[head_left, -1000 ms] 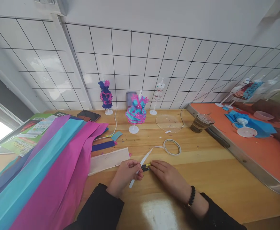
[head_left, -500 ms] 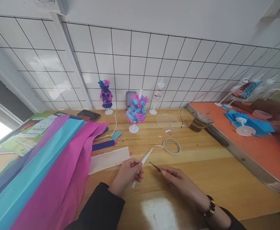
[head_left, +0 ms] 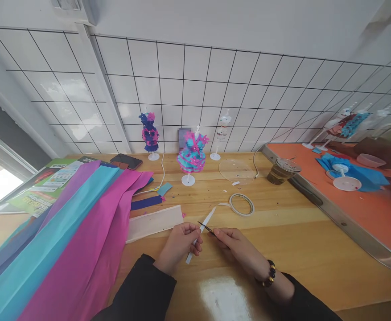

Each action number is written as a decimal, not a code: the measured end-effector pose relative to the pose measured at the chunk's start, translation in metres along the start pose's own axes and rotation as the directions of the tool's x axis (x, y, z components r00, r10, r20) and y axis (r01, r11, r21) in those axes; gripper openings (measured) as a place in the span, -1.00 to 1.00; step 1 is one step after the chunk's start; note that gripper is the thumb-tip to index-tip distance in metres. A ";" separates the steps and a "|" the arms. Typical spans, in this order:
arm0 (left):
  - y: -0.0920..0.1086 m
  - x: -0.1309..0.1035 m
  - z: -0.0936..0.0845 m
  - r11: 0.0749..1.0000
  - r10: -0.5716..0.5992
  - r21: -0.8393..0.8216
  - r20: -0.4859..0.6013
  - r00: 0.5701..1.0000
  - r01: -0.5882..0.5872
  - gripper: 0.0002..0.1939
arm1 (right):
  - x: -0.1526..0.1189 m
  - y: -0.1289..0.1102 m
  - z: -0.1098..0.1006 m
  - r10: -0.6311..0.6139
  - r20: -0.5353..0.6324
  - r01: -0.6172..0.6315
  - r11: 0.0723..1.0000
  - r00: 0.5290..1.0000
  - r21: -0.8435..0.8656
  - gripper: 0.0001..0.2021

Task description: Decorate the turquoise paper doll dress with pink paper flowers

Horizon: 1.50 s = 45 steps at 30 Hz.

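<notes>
My left hand (head_left: 183,244) pinches a narrow strip of white double-sided tape (head_left: 208,218) between thumb and fingers. The free end pokes out below the hand, and the other end runs back to the tape roll (head_left: 241,204) lying on the table. In my right hand (head_left: 240,246) is a slim, dark, pointed tool (head_left: 206,227); its handle is hidden by the fingers, so I cannot tell scissors from tweezers. Its tip crosses the strip just above my left fingertips. Behind stands a small dress form in a blue and pink paper dress (head_left: 191,158).
Pink, turquoise and purple paper sheets (head_left: 91,232) cover the left side, beside a pale paper strip (head_left: 155,223). A phone (head_left: 126,161), a navy-dressed form (head_left: 150,133) and a white form (head_left: 223,133) stand or lie farther back. A lidded cup (head_left: 282,171) is near the orange table (head_left: 359,214).
My right hand has moved left, bringing the dark tool from beside the tape to across it. The left hand still holds the strip in nearly the same place.
</notes>
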<state>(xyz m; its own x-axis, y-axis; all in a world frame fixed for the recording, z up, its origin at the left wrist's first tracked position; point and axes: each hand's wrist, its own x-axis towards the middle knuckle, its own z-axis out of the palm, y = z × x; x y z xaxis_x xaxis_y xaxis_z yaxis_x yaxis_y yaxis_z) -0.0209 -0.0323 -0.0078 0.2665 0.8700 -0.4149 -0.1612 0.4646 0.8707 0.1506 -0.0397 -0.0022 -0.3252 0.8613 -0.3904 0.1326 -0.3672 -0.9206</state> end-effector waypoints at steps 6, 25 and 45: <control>0.002 0.000 -0.002 1.000 -0.010 -0.001 -0.035 0.999 0.010 -0.73 | -0.009 -0.006 -0.007 -0.123 -0.053 0.105 0.959 0.991 -0.261 -0.52; 0.018 -0.041 -0.006 0.996 0.042 0.083 -0.050 0.998 -0.038 -0.56 | 0.015 -0.011 -0.095 -0.603 0.044 0.115 0.079 0.796 -0.990 -0.73; 0.000 -0.032 -0.019 0.996 0.035 0.085 -0.081 0.996 -0.028 -0.52 | 0.087 -0.054 -0.128 -0.548 -0.241 0.016 0.423 0.801 -0.906 -0.71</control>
<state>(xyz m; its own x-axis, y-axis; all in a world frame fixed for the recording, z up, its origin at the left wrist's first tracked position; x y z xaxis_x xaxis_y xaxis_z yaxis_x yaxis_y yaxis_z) -0.0472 -0.0569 0.0002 0.1831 0.8962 -0.4041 -0.0874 0.4242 0.9013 0.2352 0.0997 0.0130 -0.1069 0.9758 0.1907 0.8990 0.1768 -0.4006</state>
